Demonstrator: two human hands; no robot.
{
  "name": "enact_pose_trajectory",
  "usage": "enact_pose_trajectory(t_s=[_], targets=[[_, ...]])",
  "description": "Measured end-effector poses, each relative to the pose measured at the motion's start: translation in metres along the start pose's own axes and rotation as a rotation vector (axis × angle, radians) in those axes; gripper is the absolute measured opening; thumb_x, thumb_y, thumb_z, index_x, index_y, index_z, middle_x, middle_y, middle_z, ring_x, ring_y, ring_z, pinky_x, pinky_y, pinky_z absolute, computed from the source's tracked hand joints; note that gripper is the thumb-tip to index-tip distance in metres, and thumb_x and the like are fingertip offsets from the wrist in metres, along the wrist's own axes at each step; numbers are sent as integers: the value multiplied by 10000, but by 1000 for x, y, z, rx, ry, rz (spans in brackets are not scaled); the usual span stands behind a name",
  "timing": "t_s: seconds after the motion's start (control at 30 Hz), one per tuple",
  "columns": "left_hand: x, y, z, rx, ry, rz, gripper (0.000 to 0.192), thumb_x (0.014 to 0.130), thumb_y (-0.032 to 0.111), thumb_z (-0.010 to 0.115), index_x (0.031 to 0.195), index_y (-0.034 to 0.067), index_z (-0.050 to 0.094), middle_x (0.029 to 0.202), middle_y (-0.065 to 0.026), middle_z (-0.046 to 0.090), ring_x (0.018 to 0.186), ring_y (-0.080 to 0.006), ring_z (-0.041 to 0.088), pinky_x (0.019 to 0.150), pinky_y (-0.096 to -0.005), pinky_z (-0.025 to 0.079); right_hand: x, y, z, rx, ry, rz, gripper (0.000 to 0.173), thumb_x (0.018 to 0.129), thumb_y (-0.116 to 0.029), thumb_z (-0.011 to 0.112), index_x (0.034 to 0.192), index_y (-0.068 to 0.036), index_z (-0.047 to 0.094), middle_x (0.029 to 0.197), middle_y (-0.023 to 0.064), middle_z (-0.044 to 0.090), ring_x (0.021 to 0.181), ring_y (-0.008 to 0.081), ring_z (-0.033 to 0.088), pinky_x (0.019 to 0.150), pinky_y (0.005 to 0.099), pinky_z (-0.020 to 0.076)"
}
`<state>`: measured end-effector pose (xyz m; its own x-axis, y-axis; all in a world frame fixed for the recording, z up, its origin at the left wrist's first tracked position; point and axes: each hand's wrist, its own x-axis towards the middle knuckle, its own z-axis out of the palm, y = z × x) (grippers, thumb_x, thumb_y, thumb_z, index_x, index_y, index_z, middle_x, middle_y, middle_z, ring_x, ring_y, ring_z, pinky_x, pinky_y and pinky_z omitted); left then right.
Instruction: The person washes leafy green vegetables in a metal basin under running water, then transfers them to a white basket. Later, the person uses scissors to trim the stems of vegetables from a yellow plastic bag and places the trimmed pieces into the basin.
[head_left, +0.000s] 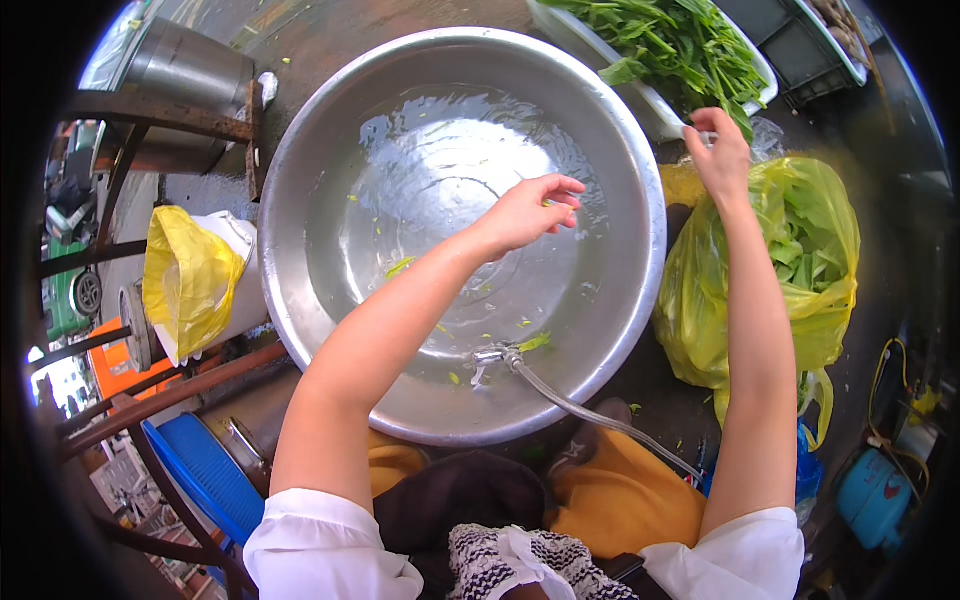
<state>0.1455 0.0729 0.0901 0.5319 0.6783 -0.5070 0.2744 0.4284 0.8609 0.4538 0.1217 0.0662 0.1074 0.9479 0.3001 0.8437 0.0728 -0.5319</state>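
A large stainless steel basin (315, 330) of water stands before me, with loose leaf bits (399, 266) floating in it. Over the water hangs my left hand (534, 211), fingers loosely curled around what looks like a small green scrap. My right hand (721, 150) is at the near corner of a white plastic tub (652, 109) heaped with leafy greens (686, 45); its fingertips are close to the leaves, and whether they touch the tub is unclear. A metal spray nozzle (495, 356) on a braided hose (577, 409) lies inside the basin's near side.
At the right sits a yellow plastic bag (690, 322) of greens, with a grey crate (806, 56) beyond. On the left are a white bucket with a yellow liner (191, 277), a rusty metal frame (172, 120), a steel pot (187, 67) and a blue basket (202, 469).
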Motion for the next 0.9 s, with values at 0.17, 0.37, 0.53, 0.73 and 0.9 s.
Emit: enact_pose_trajectory(t_s=[0.17,0.37,0.53,0.73,0.9], targets=[[-32,-20,15,202,-95,-15,420,895,71,504,1315,53,491,1265,-119,515,880,-155,646,775,-294,513,-24,-24,-14,113,-233,382,204,794,-172,686,947,-56,618,691,75,609,624,198,609,623,298,497],[-35,-56,4,526,111,78,453,872,80,546,1319,64,479,1280,-158,504,925,-218,645,848,-344,498,32,-60,4,9,-31,-433,564,779,47,590,1257,-250,555,1087,95,545,921,274,602,808,356,508],[-45,-71,-20,778,154,93,483,849,101,603,1314,76,475,1295,-176,481,1070,-289,571,930,-369,466,92,-49,44,-39,-16,-248,121,792,-199,682,878,-115,666,862,57,622,857,288,625,738,404,510],[-72,-69,-23,749,69,-175,481,844,122,629,1302,71,494,1252,-173,507,954,-255,616,890,-362,479,99,-1,53,-272,-288,-20,144,803,-102,594,884,-125,712,974,97,683,902,286,667,762,413,543],[-81,-67,-15,737,121,-346,440,852,111,619,1279,68,523,1219,-163,531,933,-248,626,883,-356,482,78,1,31,68,-517,126,301,805,-62,554,1025,-177,725,1058,107,681,1003,295,635,855,391,522]])
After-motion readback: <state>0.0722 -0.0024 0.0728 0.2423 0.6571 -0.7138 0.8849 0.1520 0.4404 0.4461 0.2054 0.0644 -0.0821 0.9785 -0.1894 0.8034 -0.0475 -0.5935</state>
